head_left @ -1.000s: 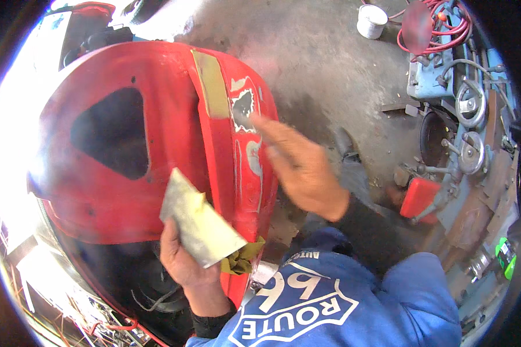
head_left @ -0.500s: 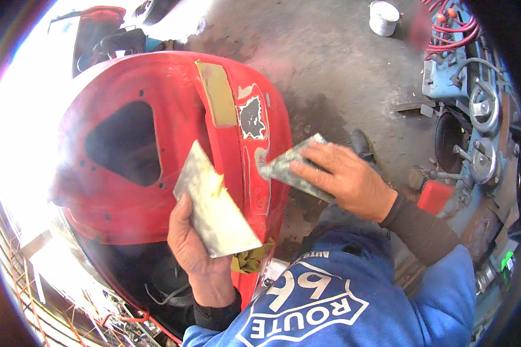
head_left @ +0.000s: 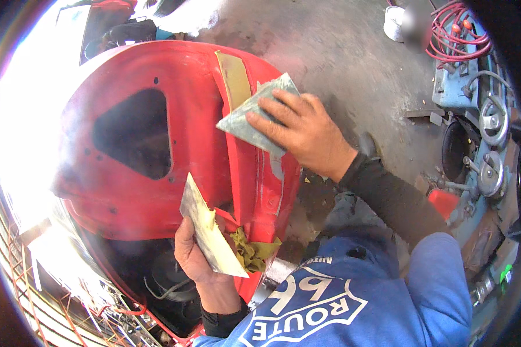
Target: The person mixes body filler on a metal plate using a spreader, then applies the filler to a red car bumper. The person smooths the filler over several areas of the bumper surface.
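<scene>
A red vehicle body part (head_left: 127, 208) with a triangular opening fills the left and middle, with a yellowish strip (head_left: 231, 75) and grey patches along its right side. My right hand (head_left: 301, 130) grips a grey, dusty flat spreader (head_left: 240, 124) over that right side, covering part of the patched area; whether it touches the surface is unclear. Lower down, my left hand (head_left: 200, 260) holds a flat plate (head_left: 217, 251) carrying pale yellow paste. Crumpled olive-yellow sheets (head_left: 266, 250) lie on the red part beside this plate.
Blue machinery (head_left: 454, 84) with handwheels (head_left: 492, 121) and coiled red hoses (head_left: 457, 37) lines the right. A white bucket (head_left: 393, 24) stands at the upper right. The grey concrete floor (head_left: 364, 63) runs between them and the red part. A red object (head_left: 443, 203) sits low on the right.
My right hand has risen onto the patched area with the spreader, which appeared in it half a second ago. The plate in my left hand has dropped lower and tilted.
</scene>
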